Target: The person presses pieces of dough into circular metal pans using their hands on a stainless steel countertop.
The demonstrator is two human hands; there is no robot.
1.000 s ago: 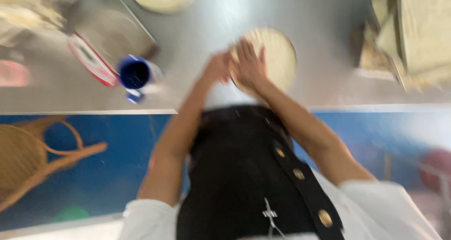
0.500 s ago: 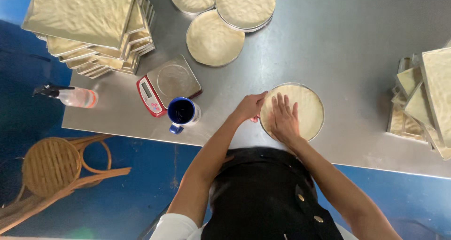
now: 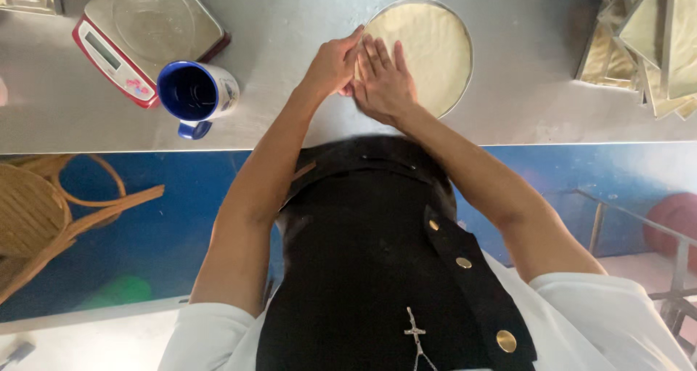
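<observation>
From the head view I see my right hand lying flat on the near-left edge of a round disc of pale dough in a shallow round pan, fingers spread and extended, holding nothing. My left hand is curled at the pan's left rim, touching it; I cannot tell whether it grips anything. The dough stretches away and to the right of both hands, and being round it has no long axis. The right hand is further onto it.

The steel counter also carries a blue mug and a kitchen scale to the left, and stacked trays to the right. A wicker chair stands on the blue floor below.
</observation>
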